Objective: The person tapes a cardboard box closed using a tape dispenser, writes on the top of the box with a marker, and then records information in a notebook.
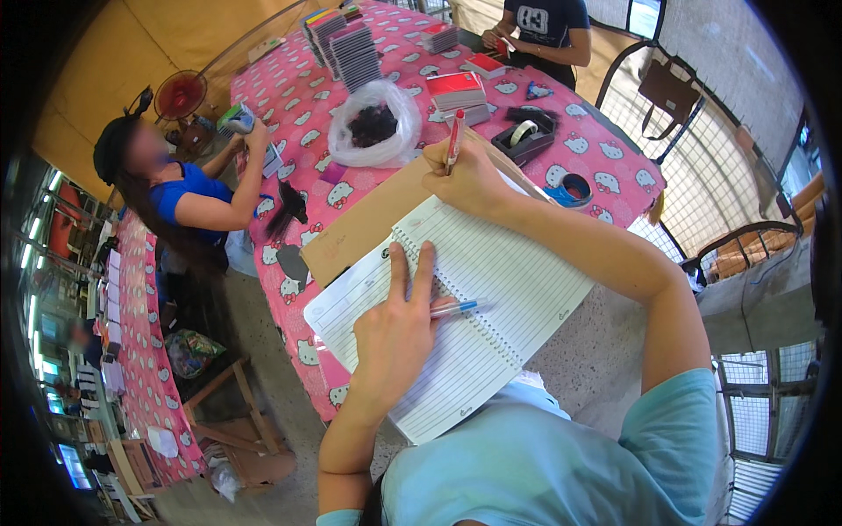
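An open spiral notebook with lined pages lies tilted in front of me, overlapping a brown cardboard sheet. My right hand is closed round a red-and-white pen at the top of the right page. The pen's writing tip is hidden by the hand. On the left page rests my left hand, its index and middle fingers stretched flat toward the top. A clear pen with a blue end sticks out from that hand near the thumb, across the spiral binding.
The pink patterned table bears a plastic bag of black fibres, stacked booklets, red-covered pads, a tape dispenser and a blue tape roll. One person works at the left, another at the far side.
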`<act>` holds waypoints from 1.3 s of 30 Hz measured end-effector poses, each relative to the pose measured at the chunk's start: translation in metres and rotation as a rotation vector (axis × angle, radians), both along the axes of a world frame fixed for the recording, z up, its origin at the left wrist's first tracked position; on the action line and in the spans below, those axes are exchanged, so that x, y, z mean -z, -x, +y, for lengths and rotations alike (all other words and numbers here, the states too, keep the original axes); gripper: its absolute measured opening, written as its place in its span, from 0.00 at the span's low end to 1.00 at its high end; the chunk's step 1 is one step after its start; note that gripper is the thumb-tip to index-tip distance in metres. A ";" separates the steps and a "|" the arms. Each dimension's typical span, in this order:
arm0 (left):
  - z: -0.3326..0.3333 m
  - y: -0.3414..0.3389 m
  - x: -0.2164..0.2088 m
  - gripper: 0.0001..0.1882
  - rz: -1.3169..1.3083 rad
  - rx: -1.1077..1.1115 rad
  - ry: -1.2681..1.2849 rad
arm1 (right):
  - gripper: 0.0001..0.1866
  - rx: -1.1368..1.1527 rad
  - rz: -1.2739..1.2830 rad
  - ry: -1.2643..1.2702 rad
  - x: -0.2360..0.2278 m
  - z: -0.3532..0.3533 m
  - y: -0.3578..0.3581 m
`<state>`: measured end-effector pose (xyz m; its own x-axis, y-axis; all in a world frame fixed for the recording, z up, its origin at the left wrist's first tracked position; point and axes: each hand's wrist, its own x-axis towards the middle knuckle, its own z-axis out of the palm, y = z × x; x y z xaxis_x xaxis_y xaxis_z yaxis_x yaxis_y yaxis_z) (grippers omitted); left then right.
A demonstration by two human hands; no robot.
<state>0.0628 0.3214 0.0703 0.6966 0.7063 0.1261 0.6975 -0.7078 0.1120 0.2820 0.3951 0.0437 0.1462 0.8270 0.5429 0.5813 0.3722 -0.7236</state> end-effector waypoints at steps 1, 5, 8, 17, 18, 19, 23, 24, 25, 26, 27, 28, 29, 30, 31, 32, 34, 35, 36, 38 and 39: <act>0.000 0.000 0.001 0.33 -0.010 0.007 -0.001 | 0.12 0.006 0.000 -0.004 -0.001 0.000 0.000; -0.001 -0.001 -0.002 0.33 -0.001 0.001 0.004 | 0.12 -0.014 0.021 0.041 -0.001 0.000 0.001; -0.001 -0.001 -0.001 0.33 0.008 -0.001 0.010 | 0.12 0.009 0.001 0.050 0.001 0.002 -0.001; -0.001 0.000 0.000 0.32 -0.007 0.005 -0.017 | 0.12 -0.013 0.031 0.027 0.000 0.001 -0.003; -0.001 -0.001 0.000 0.32 -0.006 0.003 -0.017 | 0.12 -0.008 0.015 0.007 0.000 0.001 -0.002; -0.001 -0.001 0.000 0.32 -0.012 0.006 -0.018 | 0.12 -0.004 -0.002 -0.014 0.000 0.001 -0.001; -0.002 -0.002 -0.002 0.32 0.001 -0.003 0.007 | 0.12 -0.018 -0.002 -0.002 0.000 0.001 -0.003; -0.001 -0.001 -0.001 0.32 0.001 -0.003 0.007 | 0.12 -0.023 -0.016 0.005 -0.001 0.001 -0.003; -0.001 -0.001 0.000 0.32 0.005 -0.003 0.001 | 0.11 -0.028 -0.030 0.011 -0.002 0.001 -0.002; 0.000 0.000 0.000 0.32 0.010 -0.002 -0.005 | 0.11 -0.028 -0.030 0.010 -0.002 0.001 -0.002; 0.000 0.000 0.000 0.32 0.009 -0.003 -0.005 | 0.11 -0.025 -0.017 0.010 -0.002 0.001 -0.002; 0.000 0.000 0.000 0.32 0.009 -0.002 -0.001 | 0.11 -0.021 -0.005 0.009 -0.002 0.001 -0.001; 0.000 -0.001 0.000 0.32 0.009 -0.001 0.002 | 0.11 -0.022 -0.005 0.010 -0.002 0.001 -0.001; 0.000 -0.001 0.000 0.32 0.009 -0.002 0.002 | 0.11 -0.025 0.012 0.017 -0.002 0.001 -0.002; 0.000 -0.001 -0.001 0.32 0.004 0.001 0.003 | 0.12 -0.028 0.030 0.024 -0.002 0.002 -0.003; 0.000 0.000 -0.001 0.32 -0.002 0.004 0.004 | 0.12 -0.029 0.030 0.024 -0.002 0.002 -0.003; 0.000 0.000 0.000 0.32 -0.005 0.005 0.005 | 0.11 -0.036 -0.041 0.024 -0.003 0.002 -0.004; 0.000 0.001 0.000 0.32 -0.007 0.006 0.007 | 0.11 -0.038 -0.041 0.025 -0.003 0.002 -0.004; -0.001 0.000 -0.001 0.32 -0.008 0.007 0.005 | 0.11 -0.036 -0.031 0.027 -0.002 0.002 -0.004; -0.002 0.000 -0.001 0.32 -0.003 0.003 -0.004 | 0.11 -0.035 -0.022 0.028 -0.001 0.003 -0.006; -0.002 -0.001 -0.001 0.32 -0.004 0.003 -0.004 | 0.11 -0.032 -0.058 -0.001 -0.001 0.004 -0.007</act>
